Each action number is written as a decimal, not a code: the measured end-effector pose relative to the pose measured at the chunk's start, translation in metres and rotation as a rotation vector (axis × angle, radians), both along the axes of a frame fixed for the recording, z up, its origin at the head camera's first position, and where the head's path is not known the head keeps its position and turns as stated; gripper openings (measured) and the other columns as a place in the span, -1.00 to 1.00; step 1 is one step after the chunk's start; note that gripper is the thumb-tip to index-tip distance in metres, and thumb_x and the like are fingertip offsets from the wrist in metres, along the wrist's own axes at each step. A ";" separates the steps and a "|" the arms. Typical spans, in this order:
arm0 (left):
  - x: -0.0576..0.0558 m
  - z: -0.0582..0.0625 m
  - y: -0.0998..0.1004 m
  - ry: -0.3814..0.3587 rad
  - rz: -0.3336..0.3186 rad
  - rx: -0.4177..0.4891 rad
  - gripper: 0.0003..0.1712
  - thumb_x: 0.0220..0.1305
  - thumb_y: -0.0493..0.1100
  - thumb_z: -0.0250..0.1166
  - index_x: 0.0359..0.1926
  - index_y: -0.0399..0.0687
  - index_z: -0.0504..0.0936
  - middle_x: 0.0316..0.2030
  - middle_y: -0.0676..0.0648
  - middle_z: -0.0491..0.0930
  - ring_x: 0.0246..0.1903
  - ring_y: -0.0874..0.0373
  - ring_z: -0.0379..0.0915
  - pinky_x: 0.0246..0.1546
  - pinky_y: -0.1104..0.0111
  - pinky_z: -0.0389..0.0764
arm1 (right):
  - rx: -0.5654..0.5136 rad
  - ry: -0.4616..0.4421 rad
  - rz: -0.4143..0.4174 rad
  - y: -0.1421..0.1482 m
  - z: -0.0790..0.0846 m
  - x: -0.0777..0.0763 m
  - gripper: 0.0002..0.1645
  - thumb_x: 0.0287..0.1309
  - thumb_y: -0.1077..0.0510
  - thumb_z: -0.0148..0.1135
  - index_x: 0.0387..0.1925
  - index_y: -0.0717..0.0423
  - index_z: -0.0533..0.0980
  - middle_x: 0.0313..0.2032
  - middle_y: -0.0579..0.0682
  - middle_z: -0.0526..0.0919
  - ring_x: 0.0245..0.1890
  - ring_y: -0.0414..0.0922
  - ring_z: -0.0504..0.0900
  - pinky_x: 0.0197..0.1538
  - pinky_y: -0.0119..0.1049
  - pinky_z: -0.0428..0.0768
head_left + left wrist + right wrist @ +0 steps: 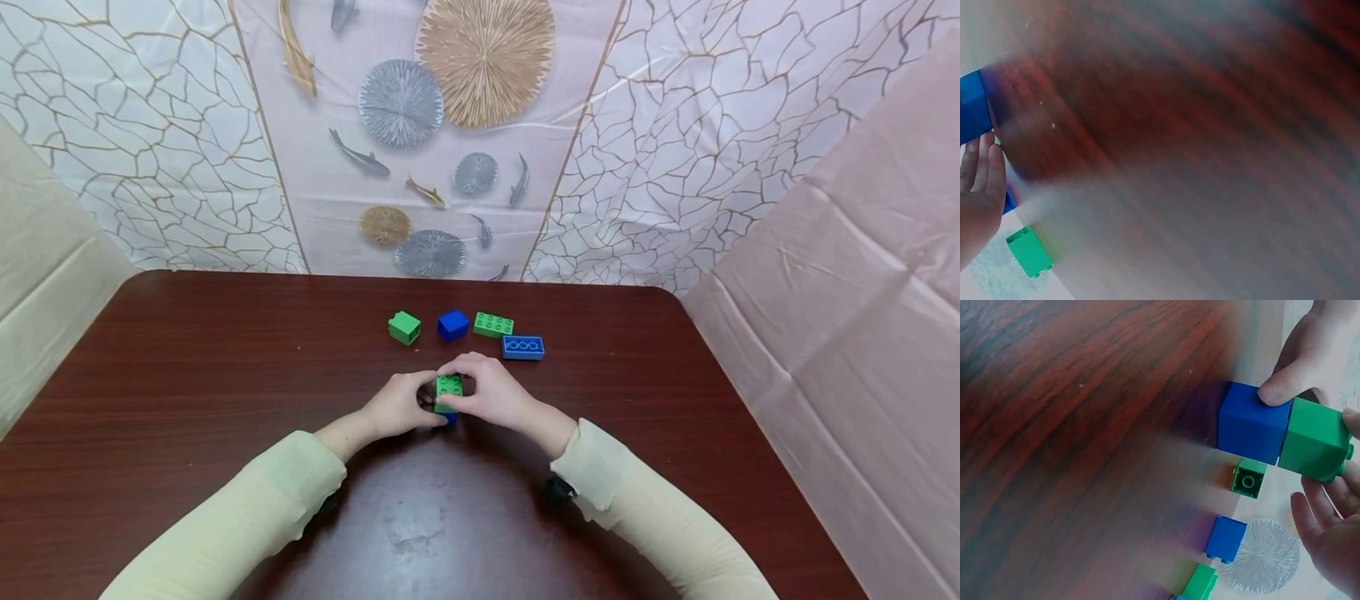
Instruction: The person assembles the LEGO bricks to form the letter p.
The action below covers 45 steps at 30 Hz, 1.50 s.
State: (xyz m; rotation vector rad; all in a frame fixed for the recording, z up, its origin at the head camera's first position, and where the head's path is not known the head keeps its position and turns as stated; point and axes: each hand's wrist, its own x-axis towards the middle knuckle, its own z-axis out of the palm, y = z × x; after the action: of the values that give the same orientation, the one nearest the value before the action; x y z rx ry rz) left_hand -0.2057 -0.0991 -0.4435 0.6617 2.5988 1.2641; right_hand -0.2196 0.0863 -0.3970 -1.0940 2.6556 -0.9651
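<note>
A green brick (449,384) sits on top of a blue brick (1250,431), and a thin seam shows between them in the right wrist view. My left hand (397,406) grips the blue brick low down, its thumb pressed on one face. From the other side, my right hand (497,394) holds the green brick near its studded top, thumb and fingers at opposite edges. The left wrist view catches just part of the blue brick (974,109) at its edge, with fingers close by it.
Behind my hands, a green brick (405,328) lies on its side, its hollow underside showing. Beside it are a blue brick (453,326), a green brick (492,324) studs up, and a blue brick (522,348) turned upside down. The dark wooden table (225,358) ends at a patterned cloth.
</note>
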 end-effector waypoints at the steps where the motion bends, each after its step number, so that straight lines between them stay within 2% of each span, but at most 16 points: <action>1: 0.000 0.000 0.000 0.002 -0.002 -0.002 -0.56 -0.01 -0.15 0.45 -0.07 -0.09 0.54 -0.31 0.01 0.63 -0.28 0.25 0.54 -0.23 0.42 0.58 | 0.002 0.002 0.000 0.000 0.000 0.000 -0.60 0.05 0.07 0.35 -0.06 0.14 0.58 -0.13 0.01 0.64 -0.11 -0.13 0.54 -0.10 -0.37 0.54; 4: 0.001 0.001 0.000 -0.002 -0.003 0.001 -0.58 0.00 -0.15 0.45 -0.09 -0.08 0.54 -0.31 0.01 0.62 -0.28 0.25 0.53 -0.23 0.41 0.58 | 0.016 0.024 0.007 -0.002 0.001 0.000 -0.61 0.05 0.08 0.35 -0.07 0.14 0.59 -0.14 0.01 0.64 -0.12 -0.13 0.54 -0.11 -0.35 0.56; 10: 0.002 0.002 -0.001 0.006 -0.003 -0.001 -0.44 0.00 -0.15 0.44 0.07 -0.09 0.51 -0.31 0.02 0.63 -0.28 0.26 0.53 -0.23 0.42 0.58 | 0.049 0.091 0.035 -0.003 0.002 0.000 -0.60 0.05 0.05 0.36 -0.06 0.13 0.59 -0.14 0.01 0.66 -0.09 -0.11 0.54 -0.06 -0.25 0.57; 15: 0.002 0.000 0.000 -0.007 -0.008 0.005 -0.41 0.01 -0.16 0.44 0.11 -0.12 0.48 -0.29 0.00 0.63 -0.28 0.25 0.53 -0.24 0.42 0.58 | 0.022 0.028 0.022 0.002 -0.004 0.000 -0.56 0.06 0.04 0.35 -0.01 0.11 0.57 -0.08 0.02 0.64 -0.04 -0.11 0.55 -0.02 -0.28 0.56; 19: 0.001 0.000 0.002 -0.012 -0.004 0.002 -0.51 0.00 -0.15 0.44 -0.02 -0.13 0.52 -0.31 0.00 0.62 -0.30 0.27 0.53 -0.26 0.45 0.57 | 0.001 -0.016 0.017 0.010 -0.008 0.000 -0.53 0.04 0.07 0.36 0.02 0.13 0.55 -0.05 0.04 0.63 -0.04 -0.11 0.57 0.00 -0.26 0.57; 22: 0.001 0.000 0.002 -0.011 0.007 0.000 -0.62 -0.01 -0.16 0.45 -0.16 -0.11 0.53 -0.33 0.00 0.62 -0.32 0.26 0.53 -0.26 0.44 0.58 | -0.002 -0.016 0.016 0.014 -0.010 -0.001 -0.53 0.03 0.10 0.37 0.00 0.14 0.55 -0.08 0.03 0.63 -0.10 -0.12 0.60 -0.03 -0.25 0.59; 24: 0.001 0.000 0.002 -0.003 0.012 -0.002 -0.63 -0.01 -0.17 0.45 -0.18 -0.11 0.53 -0.33 0.00 0.62 -0.32 0.26 0.53 -0.27 0.43 0.58 | 0.003 -0.010 0.019 0.015 -0.010 -0.001 -0.54 0.03 0.11 0.37 0.00 0.14 0.55 -0.09 0.03 0.64 -0.13 -0.12 0.61 -0.04 -0.26 0.60; 32: 0.002 -0.001 0.000 -0.001 0.005 -0.001 -0.62 -0.01 -0.15 0.45 -0.17 -0.10 0.52 -0.30 0.00 0.63 -0.27 0.23 0.56 -0.23 0.42 0.60 | 0.047 -0.001 0.009 0.014 -0.010 0.000 -0.54 0.05 0.09 0.36 0.01 0.13 0.55 -0.10 0.03 0.64 -0.14 -0.13 0.59 -0.07 -0.33 0.60; 39: 0.002 -0.002 0.001 0.000 0.004 0.001 -0.64 -0.01 -0.15 0.45 -0.20 -0.10 0.51 -0.32 0.00 0.62 -0.28 0.23 0.55 -0.22 0.41 0.60 | 0.049 0.001 0.001 0.014 -0.012 0.000 -0.54 0.05 0.07 0.36 0.01 0.12 0.55 -0.12 0.02 0.65 -0.16 -0.14 0.58 -0.07 -0.30 0.60; 45: 0.004 -0.001 0.001 -0.026 -0.004 0.013 -0.60 0.04 -0.14 0.43 -0.12 -0.11 0.50 -0.27 -0.02 0.61 -0.24 0.21 0.55 -0.18 0.37 0.59 | 0.059 -0.009 -0.009 0.014 -0.013 0.000 -0.53 0.05 0.06 0.35 0.02 0.11 0.54 -0.11 0.02 0.65 -0.16 -0.15 0.58 -0.06 -0.25 0.60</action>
State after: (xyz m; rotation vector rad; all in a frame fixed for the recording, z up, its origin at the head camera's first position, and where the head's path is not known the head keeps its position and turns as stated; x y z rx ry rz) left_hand -0.2013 -0.0981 -0.4441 0.6478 2.5698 1.2807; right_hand -0.2201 0.1001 -0.4105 -1.0644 2.6657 -0.8847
